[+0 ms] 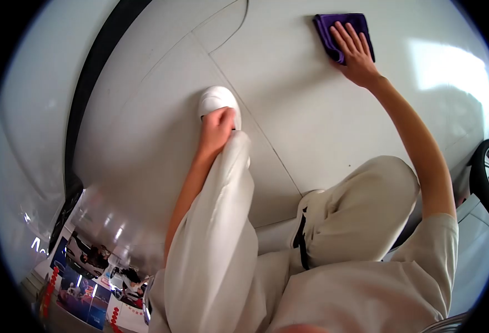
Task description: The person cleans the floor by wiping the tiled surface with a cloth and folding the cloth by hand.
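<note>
A folded purple cloth (pixel 326 39) lies on the white floor at the upper right. My right hand (pixel 358 58) rests flat on it, fingers stretched out and slightly apart, with the arm reaching far forward. Beside my bent left knee, my left hand (pixel 217 130) is curled into a loose fist just above the white shoe (pixel 217 99). Nothing shows in that fist, and its fingers look partly smeared. Part of the cloth is hidden under my right palm.
Thin joint lines cross the floor (pixel 277 100). A white car body (pixel 28 139) with a black lower edge (pixel 83 83) stands on the left. At the right edge is a wheel (pixel 488 172). Posters (pixel 80 291) and seated people appear at the lower left.
</note>
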Demonstrator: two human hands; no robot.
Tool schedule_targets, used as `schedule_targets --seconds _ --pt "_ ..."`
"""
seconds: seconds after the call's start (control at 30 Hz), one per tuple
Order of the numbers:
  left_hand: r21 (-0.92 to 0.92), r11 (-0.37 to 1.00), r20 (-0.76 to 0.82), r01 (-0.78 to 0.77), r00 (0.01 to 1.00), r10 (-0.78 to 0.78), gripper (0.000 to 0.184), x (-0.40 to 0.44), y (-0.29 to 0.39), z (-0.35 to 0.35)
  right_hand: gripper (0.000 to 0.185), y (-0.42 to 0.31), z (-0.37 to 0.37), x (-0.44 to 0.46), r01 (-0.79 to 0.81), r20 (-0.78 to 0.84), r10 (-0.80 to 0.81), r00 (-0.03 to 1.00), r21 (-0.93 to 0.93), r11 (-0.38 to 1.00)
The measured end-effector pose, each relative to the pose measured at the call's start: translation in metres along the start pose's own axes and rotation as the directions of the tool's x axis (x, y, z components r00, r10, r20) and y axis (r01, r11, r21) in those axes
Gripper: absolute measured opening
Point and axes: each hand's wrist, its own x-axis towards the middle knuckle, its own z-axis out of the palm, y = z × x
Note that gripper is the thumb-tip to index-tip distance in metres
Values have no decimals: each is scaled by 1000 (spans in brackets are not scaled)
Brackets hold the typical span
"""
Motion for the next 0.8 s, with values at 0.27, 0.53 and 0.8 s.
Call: schedule_targets --seconds 0.27,0.53,0.8 --pt "-333 937 -74 105 988 -137 39 -7 8 -1 80 2 33 124 -263 -160 269 950 61 963" --pt "-410 904 -8 122 991 -137 39 2 -1 -8 82 -179 73 177 235 -240 -181 954 220 947" --pt "-464 883 -44 69 994 -101 39 2 -10 -4 80 -210 28 116 411 180 -405 897 1 912"
